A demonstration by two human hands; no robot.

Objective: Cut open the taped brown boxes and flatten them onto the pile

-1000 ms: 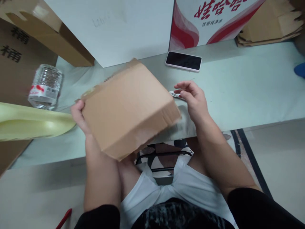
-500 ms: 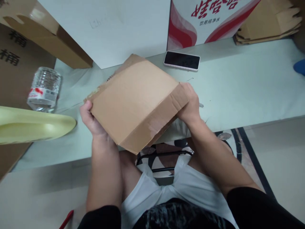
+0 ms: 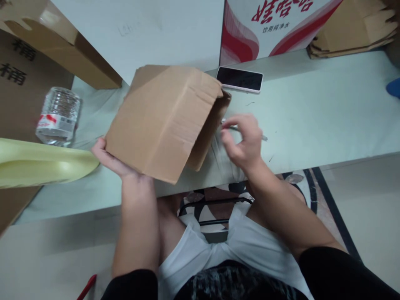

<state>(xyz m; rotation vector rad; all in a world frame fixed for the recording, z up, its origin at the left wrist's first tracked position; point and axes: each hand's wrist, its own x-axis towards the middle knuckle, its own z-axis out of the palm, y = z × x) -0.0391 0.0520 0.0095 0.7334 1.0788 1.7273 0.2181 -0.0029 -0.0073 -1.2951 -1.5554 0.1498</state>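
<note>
A brown cardboard box [image 3: 156, 121] is tilted above the table, its open end facing right towards me. My left hand [image 3: 114, 160] grips its lower left edge, thumb at the corner and the other fingers mostly hidden beneath. Off the box, to the right of its opening, my right hand [image 3: 243, 139] has its thumb and forefinger apart with nothing seen between them. Beneath that hand a thin grey pen-like stick [image 3: 264, 138] lies on the table, partly covered by the fingers.
A phone [image 3: 240, 79] lies behind the box, before a white carton with red print [image 3: 240, 37]. To the left are a water bottle [image 3: 59, 116] and a pale yellow curved object [image 3: 46, 164]. Flattened cardboard [image 3: 346, 29] is stacked at back right on the pale-covered table [image 3: 321, 108].
My right hand has let go of the box's right corner and drawn back slightly. The box has turned and tipped in my left hand, so its open end now shows.
</note>
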